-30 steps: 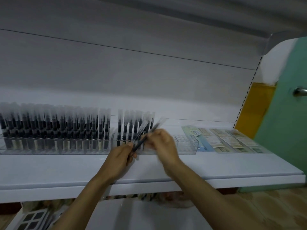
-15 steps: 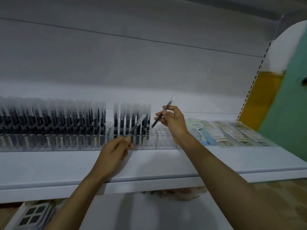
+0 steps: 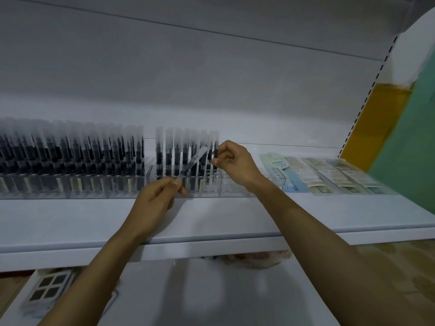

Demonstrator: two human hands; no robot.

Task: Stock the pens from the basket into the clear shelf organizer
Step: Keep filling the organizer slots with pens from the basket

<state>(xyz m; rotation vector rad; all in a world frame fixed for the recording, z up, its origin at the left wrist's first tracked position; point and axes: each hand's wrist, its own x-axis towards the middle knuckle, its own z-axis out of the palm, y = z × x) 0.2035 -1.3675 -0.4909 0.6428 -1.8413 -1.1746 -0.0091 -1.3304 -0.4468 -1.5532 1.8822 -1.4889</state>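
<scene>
Now right hand [image 3: 235, 164] pinches upright pen [image 3: 216, 143] at organizer [image 3: 230, 189]; left hand [image 3: 153, 203] holds tilted pen [image 3: 193, 162].

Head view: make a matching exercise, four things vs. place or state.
1. left hand
2. right hand
3. clear organizer
4. flat packets

A. lie on the shelf, right of the organizer
B. pinches an upright pen at the row's right end
C. holds a tilted pen
D. rightmost cells without pens

Pairs: 1-C, 2-B, 3-D, 4-A
</scene>
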